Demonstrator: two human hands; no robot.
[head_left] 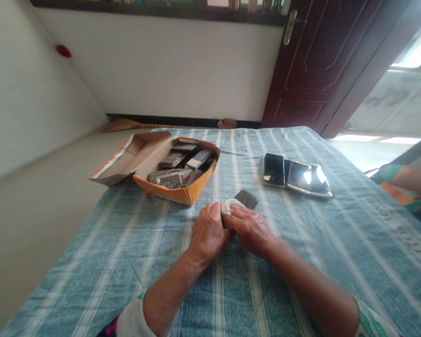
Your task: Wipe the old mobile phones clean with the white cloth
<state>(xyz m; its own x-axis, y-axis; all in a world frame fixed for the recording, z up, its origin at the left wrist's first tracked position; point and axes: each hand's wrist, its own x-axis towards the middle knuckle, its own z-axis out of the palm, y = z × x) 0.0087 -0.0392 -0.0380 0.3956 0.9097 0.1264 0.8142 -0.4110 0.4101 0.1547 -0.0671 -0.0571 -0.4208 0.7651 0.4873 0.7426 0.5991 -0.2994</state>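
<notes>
My left hand and my right hand meet near the middle of the striped cloth. A white cloth is pressed under the fingers of my right hand. Between the hands shows a small part of a dark object, gripped by my left hand; most of it is hidden. Just beyond my right fingers a dark phone lies flat. An open orange box on the left holds several old phones. On the right lie a black phone and a larger glossy device.
A blue striped cloth covers the surface under everything. The box's lid is folded out to the left. Behind stand a white wall and a dark red door. Colourful fabric is at the right edge.
</notes>
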